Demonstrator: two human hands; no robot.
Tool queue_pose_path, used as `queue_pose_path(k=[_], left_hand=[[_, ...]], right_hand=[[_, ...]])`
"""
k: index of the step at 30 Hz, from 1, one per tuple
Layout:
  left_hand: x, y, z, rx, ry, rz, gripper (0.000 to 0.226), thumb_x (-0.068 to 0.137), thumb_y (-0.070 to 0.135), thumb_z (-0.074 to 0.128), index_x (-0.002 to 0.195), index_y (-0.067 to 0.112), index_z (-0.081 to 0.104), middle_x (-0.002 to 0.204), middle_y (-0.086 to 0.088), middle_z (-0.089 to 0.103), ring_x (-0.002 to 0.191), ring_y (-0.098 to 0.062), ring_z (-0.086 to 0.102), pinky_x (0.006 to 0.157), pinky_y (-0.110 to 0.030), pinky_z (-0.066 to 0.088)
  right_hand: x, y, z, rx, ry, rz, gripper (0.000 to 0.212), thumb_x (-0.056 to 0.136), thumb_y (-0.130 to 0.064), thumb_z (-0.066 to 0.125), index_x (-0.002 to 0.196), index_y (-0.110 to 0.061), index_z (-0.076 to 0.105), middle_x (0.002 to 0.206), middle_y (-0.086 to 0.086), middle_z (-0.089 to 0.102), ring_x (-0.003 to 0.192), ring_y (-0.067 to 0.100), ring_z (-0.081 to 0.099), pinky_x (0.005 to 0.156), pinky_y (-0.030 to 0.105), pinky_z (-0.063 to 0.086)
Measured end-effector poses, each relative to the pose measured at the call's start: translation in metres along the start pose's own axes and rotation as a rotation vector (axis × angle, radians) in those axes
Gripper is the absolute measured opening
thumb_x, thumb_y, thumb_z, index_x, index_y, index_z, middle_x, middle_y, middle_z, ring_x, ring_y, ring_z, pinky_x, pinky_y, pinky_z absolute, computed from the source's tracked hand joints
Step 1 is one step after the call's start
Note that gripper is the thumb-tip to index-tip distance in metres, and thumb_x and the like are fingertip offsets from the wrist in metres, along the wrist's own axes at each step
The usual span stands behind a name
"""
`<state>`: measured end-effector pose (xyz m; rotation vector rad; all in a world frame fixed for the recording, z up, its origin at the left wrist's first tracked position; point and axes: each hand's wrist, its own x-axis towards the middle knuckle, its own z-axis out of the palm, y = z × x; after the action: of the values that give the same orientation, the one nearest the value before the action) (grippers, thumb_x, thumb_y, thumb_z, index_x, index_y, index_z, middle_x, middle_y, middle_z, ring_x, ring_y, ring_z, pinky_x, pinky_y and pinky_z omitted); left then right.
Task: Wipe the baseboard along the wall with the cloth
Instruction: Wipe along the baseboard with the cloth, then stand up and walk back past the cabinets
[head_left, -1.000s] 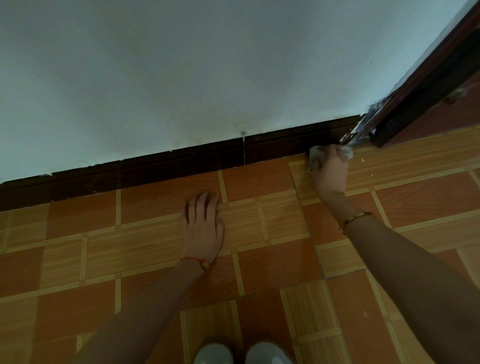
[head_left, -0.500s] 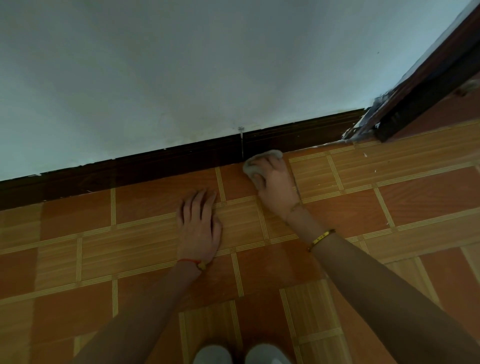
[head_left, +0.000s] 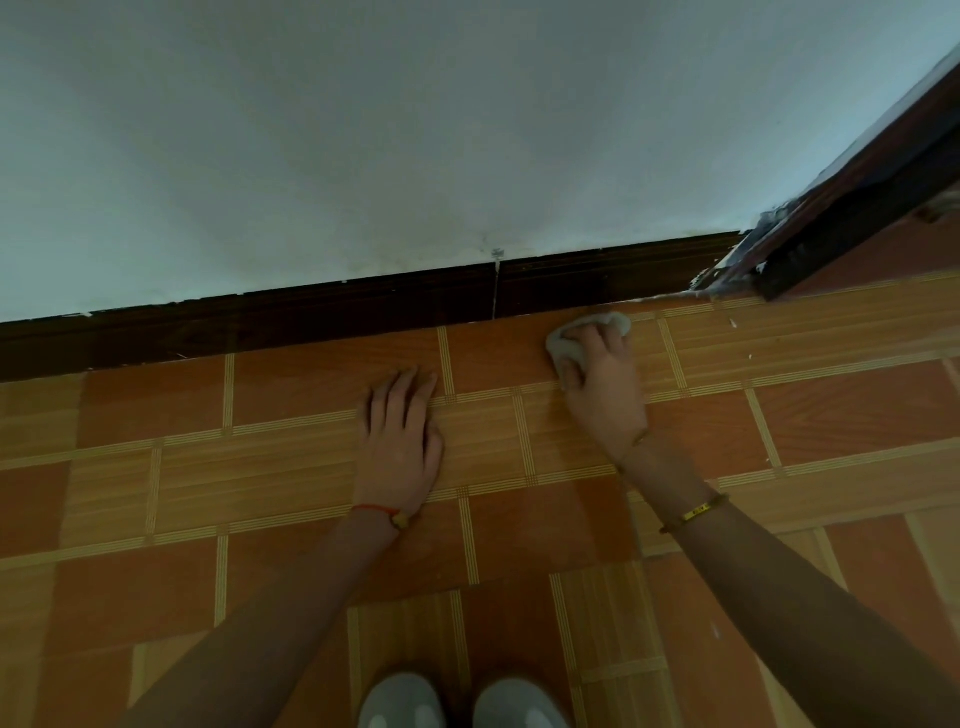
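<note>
A dark brown baseboard (head_left: 322, 317) runs along the foot of the white wall, with a thin vertical seam near the middle. My right hand (head_left: 602, 384) grips a small pale cloth (head_left: 563, 348), bunched under its fingers at the bottom edge of the baseboard, right of the seam. My left hand (head_left: 400, 447) lies flat on the orange tiled floor, fingers straight and pointing at the wall, well short of the baseboard.
A dark wooden door frame (head_left: 852, 208) stands at the right end of the baseboard, with white flecks on the floor near its foot. The toes of two pale shoes (head_left: 457, 701) show at the bottom edge.
My right hand slid the cloth left from the door frame to the seam, then back right to its place now. My left hand has stayed flat on the floor.
</note>
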<state>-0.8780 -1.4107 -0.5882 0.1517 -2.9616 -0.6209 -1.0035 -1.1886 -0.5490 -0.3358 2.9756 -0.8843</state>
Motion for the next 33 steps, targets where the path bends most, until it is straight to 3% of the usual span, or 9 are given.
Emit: queue_pose_path(k=[4,10,14,16,22,29,33], left_hand=[[0.002,0.005,-0.012,-0.051,-0.066,-0.05,0.051,0.096,0.026,0.04,0.144,0.011,0.048,0.147,-0.013,0.046,0.139,-0.03,0.034,0.119,-0.058,0.025],[0.009,0.008,-0.069,-0.007,-0.155,-0.108,0.048,0.092,0.035,0.04,0.131,0.014,0.059,0.124,-0.008,0.058,0.115,-0.028,0.049,0.098,-0.049,0.043],[0.015,0.025,-0.145,-0.031,-0.141,-0.236,0.035,0.099,0.023,0.054,0.133,0.016,0.058,0.128,-0.006,0.056,0.122,-0.027,0.047,0.102,-0.042,0.038],[0.015,0.038,-0.195,-0.054,-0.1,-0.269,0.032,0.098,0.021,0.057,0.13,0.015,0.06,0.127,-0.006,0.057,0.123,-0.027,0.05,0.103,-0.043,0.04],[0.01,0.089,-0.381,-0.057,0.006,-0.295,0.029,0.094,0.015,0.062,0.123,0.012,0.062,0.121,-0.009,0.061,0.112,-0.03,0.056,0.095,-0.047,0.046],[-0.002,0.168,-0.619,-0.111,0.104,-0.382,0.027,0.094,0.016,0.06,0.121,0.012,0.065,0.119,-0.009,0.063,0.11,-0.03,0.06,0.092,-0.051,0.052],[-0.015,0.217,-0.749,-0.142,0.142,-0.422,0.036,0.092,0.028,0.048,0.121,0.014,0.064,0.118,-0.007,0.063,0.108,-0.029,0.061,0.091,-0.052,0.053]], right_hand=[[-0.015,-0.019,0.007,0.043,-0.068,-0.083,0.03,0.084,-0.004,0.064,0.114,-0.004,0.059,0.116,0.017,0.051,0.106,0.034,0.05,0.09,0.039,0.043],[-0.005,-0.052,-0.017,0.104,-0.078,-0.09,0.028,0.084,-0.004,0.062,0.112,-0.007,0.06,0.113,0.014,0.054,0.102,0.029,0.054,0.087,0.038,0.047],[-0.004,-0.095,-0.073,0.109,-0.105,-0.038,0.029,0.087,-0.006,0.062,0.115,-0.011,0.059,0.113,0.009,0.054,0.103,0.02,0.051,0.081,0.016,0.037],[-0.006,-0.124,-0.112,0.121,-0.113,-0.039,0.028,0.086,-0.006,0.062,0.114,-0.011,0.06,0.113,0.008,0.055,0.102,0.018,0.049,0.076,0.008,0.031],[-0.016,-0.238,-0.258,0.154,-0.122,-0.141,0.025,0.086,-0.007,0.064,0.11,-0.011,0.061,0.108,0.007,0.058,0.098,0.021,0.054,0.08,0.031,0.047],[-0.021,-0.395,-0.444,0.248,-0.202,-0.282,0.028,0.089,-0.004,0.062,0.114,-0.017,0.06,0.114,0.003,0.055,0.103,0.022,0.054,0.086,0.03,0.047],[-0.023,-0.491,-0.54,0.289,-0.179,-0.447,0.042,0.085,0.004,0.065,0.11,-0.028,0.054,0.111,-0.025,0.043,0.099,0.005,0.046,0.085,0.028,0.044]])
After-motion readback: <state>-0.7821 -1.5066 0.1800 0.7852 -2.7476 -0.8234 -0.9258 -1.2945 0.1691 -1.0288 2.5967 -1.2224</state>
